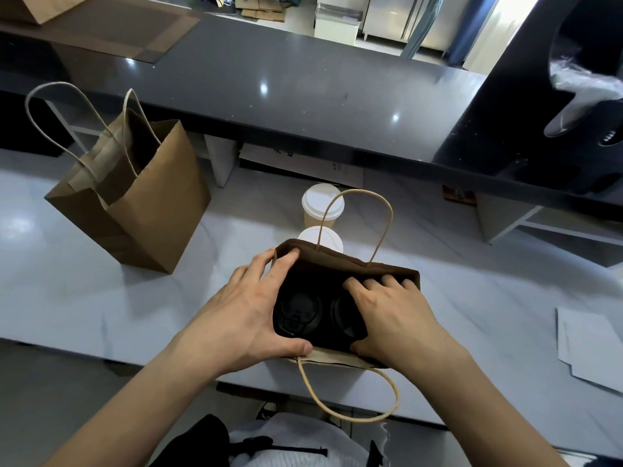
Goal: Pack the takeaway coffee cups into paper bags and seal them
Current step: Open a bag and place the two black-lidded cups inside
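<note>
A brown paper bag [377,269] stands open on the white counter right in front of me, with two black-lidded cups [298,313] inside. My left hand [249,315] grips the bag's left rim, thumb on the near edge and fingers over the far edge. My right hand [394,315] reaches into the bag's right side, fingers on the far wall and covering most of the second cup. Behind the bag stand two white-lidded cups [322,201]; the nearer one [320,238] is partly hidden by the bag.
A second brown paper bag [151,203] stands open at the left of the white counter [84,298]. A raised dark counter [286,96] runs across behind. White paper sheets [586,345] lie at the right edge. A black machine [556,96] stands at the far right.
</note>
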Motion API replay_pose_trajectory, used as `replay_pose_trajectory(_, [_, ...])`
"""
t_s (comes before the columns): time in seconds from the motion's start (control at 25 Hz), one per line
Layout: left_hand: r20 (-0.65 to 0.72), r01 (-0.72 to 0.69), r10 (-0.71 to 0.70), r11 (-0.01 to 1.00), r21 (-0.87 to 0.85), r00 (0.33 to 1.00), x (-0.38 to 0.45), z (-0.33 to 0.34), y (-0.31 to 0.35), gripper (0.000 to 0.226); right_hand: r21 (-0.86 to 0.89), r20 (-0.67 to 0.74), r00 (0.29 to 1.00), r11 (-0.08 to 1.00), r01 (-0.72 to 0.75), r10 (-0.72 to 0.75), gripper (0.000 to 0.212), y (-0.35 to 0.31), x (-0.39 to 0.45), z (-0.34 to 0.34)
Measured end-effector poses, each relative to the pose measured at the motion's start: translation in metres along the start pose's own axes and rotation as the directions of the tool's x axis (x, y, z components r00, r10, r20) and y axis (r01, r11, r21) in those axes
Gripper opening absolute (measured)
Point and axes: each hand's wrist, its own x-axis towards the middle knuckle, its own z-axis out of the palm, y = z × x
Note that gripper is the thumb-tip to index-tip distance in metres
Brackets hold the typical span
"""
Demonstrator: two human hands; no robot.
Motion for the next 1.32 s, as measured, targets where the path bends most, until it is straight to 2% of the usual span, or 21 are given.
replay_pose_trajectory(0.16, [0.007, -0.009, 0.009, 1.000, 0.010, 1.000, 0.000, 0.000, 0.000, 0.126, 0.009, 0.039, 0.999, 1.000, 0.006, -0.007, 0.062, 0.002, -0.002, -0.006])
replay_pose_trajectory(0.32, [0.008, -0.009, 0.009, 1.000, 0.001, 1.000, 0.001, -0.001, -0.003, 0.126, -0.083, 0.081, 0.997, 0.997, -0.004, 0.011, 0.050, -0.004, 0.001, -0.005])
replay_pose_trajectory(0.48, [0.008, -0.020, 0.020, 1.000, 0.002, 1.000, 0.002, -0.001, -0.004, 0.126, -0.133, 0.095, 0.995, 0.991, 0.001, 0.011, 0.041, -0.004, 0.009, -0.001])
replay_pose_trajectory(0.6, [0.005, -0.032, 0.032, 0.999, 0.008, 0.999, 0.002, -0.001, -0.005, 0.124, -0.102, 0.080, 0.997, 0.995, -0.005, 0.013, 0.039, -0.003, 0.011, 0.001])
replay_pose_trajectory(0.8, [0.000, -0.062, 0.062, 0.998, 0.002, 0.998, 0.004, 0.000, -0.010, 0.122, -0.004, 0.080, 0.996, 0.999, -0.042, 0.042, 0.055, -0.002, 0.003, 0.004])
replay_pose_trajectory(0.88, [-0.004, -0.086, 0.086, 0.996, -0.002, 0.996, 0.005, 0.001, -0.012, 0.121, 0.072, 0.037, 0.997, 0.995, -0.063, 0.060, 0.060, 0.001, -0.007, -0.002])
replay_pose_trajectory(1.0, [-0.021, -0.121, 0.121, 0.993, 0.004, 0.992, 0.007, 0.003, -0.014, 0.119, 0.214, -0.239, 0.964, 0.975, -0.063, 0.115, 0.043, 0.010, -0.027, -0.003])
replay_pose_trajectory(1.08, [-0.022, -0.129, 0.129, 0.992, 0.007, 0.991, 0.008, 0.005, -0.014, 0.119, 0.274, -0.408, 0.878, 0.951, -0.143, 0.249, 0.029, 0.015, -0.044, 0.005])
replay_pose_trajectory(1.12, [-0.021, -0.132, 0.133, 0.991, 0.006, 0.991, 0.009, 0.005, -0.014, 0.118, 0.309, -0.430, 0.842, 0.929, -0.202, 0.326, 0.027, 0.018, -0.051, 0.011])
replay_pose_trajectory(1.2, [-0.030, -0.145, 0.145, 0.989, 0.005, 0.989, 0.011, 0.004, -0.013, 0.118, 0.363, -0.381, 0.822, 0.886, -0.288, 0.423, 0.029, 0.022, -0.064, 0.025])
replay_pose_trajectory(1.32, [-0.015, -0.161, 0.161, 0.987, 0.009, 0.987, 0.013, 0.005, -0.007, 0.117, 0.504, -0.261, 0.827, 0.801, -0.324, 0.498, 0.042, 0.028, -0.080, 0.037])
